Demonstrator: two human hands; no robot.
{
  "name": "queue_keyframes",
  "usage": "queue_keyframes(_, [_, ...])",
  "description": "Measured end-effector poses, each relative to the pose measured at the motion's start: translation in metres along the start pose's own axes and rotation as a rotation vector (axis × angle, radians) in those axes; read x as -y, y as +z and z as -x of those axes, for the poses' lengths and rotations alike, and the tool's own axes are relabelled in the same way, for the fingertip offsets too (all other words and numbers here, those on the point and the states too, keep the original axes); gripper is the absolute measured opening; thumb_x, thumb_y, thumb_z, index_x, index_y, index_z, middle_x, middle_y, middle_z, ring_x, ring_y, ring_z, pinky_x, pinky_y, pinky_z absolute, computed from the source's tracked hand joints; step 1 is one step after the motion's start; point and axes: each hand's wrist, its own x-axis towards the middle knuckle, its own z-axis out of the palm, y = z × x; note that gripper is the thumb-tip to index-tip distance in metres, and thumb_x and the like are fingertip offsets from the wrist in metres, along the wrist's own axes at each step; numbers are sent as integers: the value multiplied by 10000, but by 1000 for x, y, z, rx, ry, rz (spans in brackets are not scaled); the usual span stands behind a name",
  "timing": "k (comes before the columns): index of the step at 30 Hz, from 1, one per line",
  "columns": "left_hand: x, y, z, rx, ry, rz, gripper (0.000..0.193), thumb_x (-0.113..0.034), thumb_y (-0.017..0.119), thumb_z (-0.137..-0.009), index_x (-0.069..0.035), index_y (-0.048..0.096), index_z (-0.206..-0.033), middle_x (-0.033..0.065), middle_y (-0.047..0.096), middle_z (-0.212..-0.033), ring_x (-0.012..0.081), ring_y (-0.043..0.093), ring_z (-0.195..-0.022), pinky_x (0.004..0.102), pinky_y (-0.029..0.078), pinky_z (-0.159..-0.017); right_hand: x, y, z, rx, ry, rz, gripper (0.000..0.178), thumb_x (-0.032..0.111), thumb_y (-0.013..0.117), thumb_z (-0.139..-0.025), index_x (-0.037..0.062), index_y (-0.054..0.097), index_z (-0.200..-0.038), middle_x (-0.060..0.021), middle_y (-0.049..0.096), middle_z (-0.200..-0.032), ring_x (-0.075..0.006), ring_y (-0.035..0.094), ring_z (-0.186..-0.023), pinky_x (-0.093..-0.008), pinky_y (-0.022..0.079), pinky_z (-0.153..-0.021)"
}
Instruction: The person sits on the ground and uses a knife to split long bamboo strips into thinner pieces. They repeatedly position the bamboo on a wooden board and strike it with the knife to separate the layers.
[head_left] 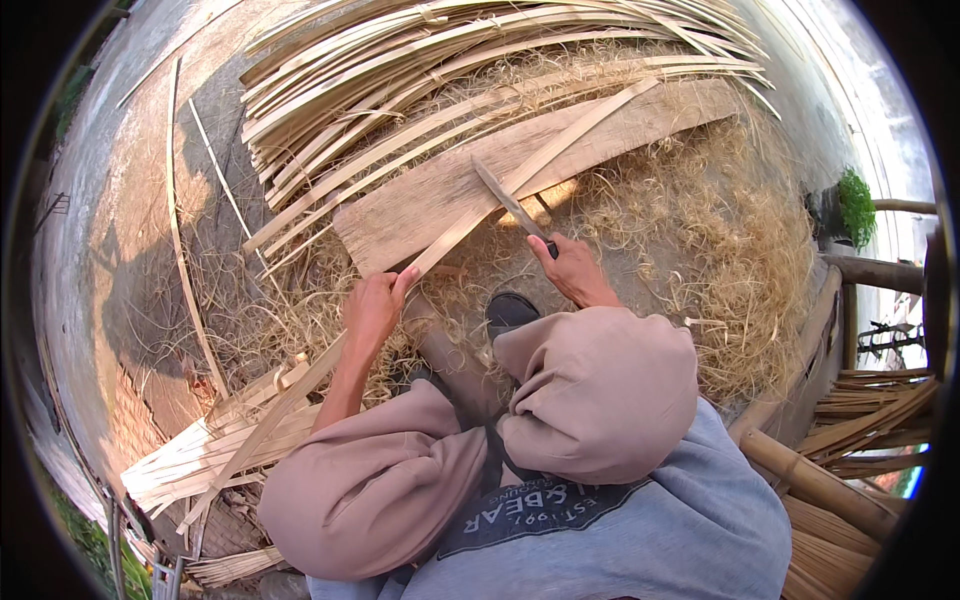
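Observation:
My left hand (374, 304) is closed around a long pale bamboo strip (459, 236), which slants from the lower left up across a wooden plank (410, 214). In my right hand (574, 267) is the dark handle of a knife (506, 196). Its long blade points up and left, crossing the strip where that lies near the plank's front edge. From this view I cannot tell whether the edge bites into the strip. The plank rests at a slant in front of my knees.
A large pile of split bamboo strips (400, 75) lies beyond the plank. Curly shavings (715, 230) cover the ground on the right. More strips (190, 455) are stacked at lower left. A bamboo pole (815, 480) and a green plant (855, 207) stand at the right.

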Motion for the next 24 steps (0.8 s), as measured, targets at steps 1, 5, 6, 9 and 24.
queue_keyframes(1, [-1, 1, 1, -16, 1, -9, 621, -603, 578, -996, -33, 775, -847, 231, 667, -684, 435, 660, -689, 523, 497, -682, 1, 0, -2, 9, -12, 13, 609, 632, 538, -1012, 29, 627, -980, -267, 700, -856, -465, 708, -881, -538, 541, -767])
queue_keyframes(5, [20, 15, 4, -23, 26, -12, 702, -634, 565, -995, -27, 711, -675, 146, 588, -548, 304, 629, -573, 437, 476, -627, -15, -3, -6, -20, -44, 46, 624, 620, 535, -1019, 10, 658, -972, -274, 701, -824, -465, 700, -820, -528, 542, -751])
queue_keyframes(6, [14, 16, 2, -68, 44, -8, 702, -635, 565, -994, -28, 712, -676, 145, 588, -547, 301, 629, -573, 436, 476, -625, -13, -14, -24, -30, 27, -40, 620, 619, 532, -1020, 13, 660, -975, -268, 700, -812, -459, 701, -813, -529, 541, -749])
queue_keyframes(9, [16, 21, 8, -40, 25, -3, 703, -642, 567, -991, -31, 708, -671, 135, 583, -539, 287, 626, -567, 428, 474, -619, -12, -8, -21, -146, -61, 16, 616, 602, 526, -1029, 6, 658, -943, -252, 683, -753, -439, 698, -761, -520, 525, -697])
queue_keyframes(24, [87, -8, 57, 50, -123, 42, 610, -587, 618, -991, -71, 725, -684, 129, 594, -547, 297, 574, -532, 444, 445, -589, -111, -115, -85, -521, 413, -324, 712, 619, 549, -1013, -20, 623, -708, -188, 604, -572, -290, 667, -551, -441, 522, -550])
